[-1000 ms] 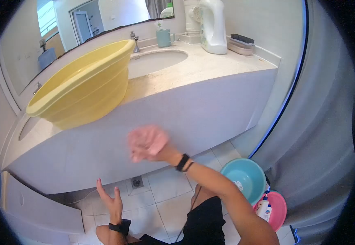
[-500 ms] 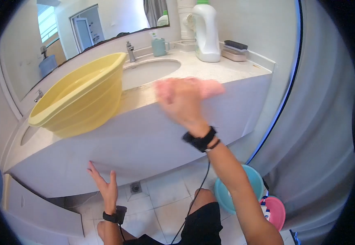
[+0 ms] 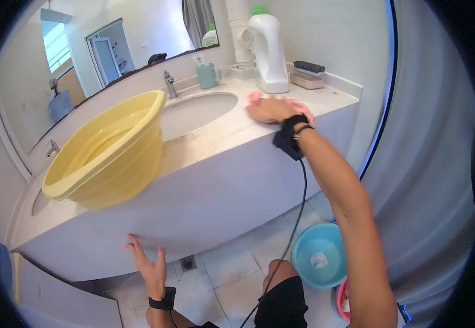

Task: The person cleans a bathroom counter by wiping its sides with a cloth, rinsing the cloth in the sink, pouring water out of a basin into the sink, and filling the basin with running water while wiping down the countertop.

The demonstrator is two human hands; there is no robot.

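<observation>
My right hand (image 3: 270, 110) presses down on a pink cloth (image 3: 303, 107) on the pale speckled countertop (image 3: 204, 141), to the right of the oval sink (image 3: 196, 116). Parts of the cloth stick out on either side of the hand, and the rest is hidden under it. Low in front of the white vanity panel (image 3: 210, 191), my left hand (image 3: 151, 269) is open with its fingers apart, holding nothing. A big yellow basin (image 3: 111, 177) stands tilted on the counter at the left, jutting over the front edge.
Behind the cloth stand a white detergent bottle (image 3: 273, 57) and a brush (image 3: 309, 68) on a soap box (image 3: 307, 81). A mug (image 3: 207, 76) sits near the faucet (image 3: 169, 85). Blue (image 3: 319, 257) and pink (image 3: 339, 302) basins are on the floor, by a grey curtain (image 3: 434, 218).
My right hand has moved right and back with the pink cloth, from the front edge onto the countertop near the bottle. The view has shifted slightly. My left hand stays open.
</observation>
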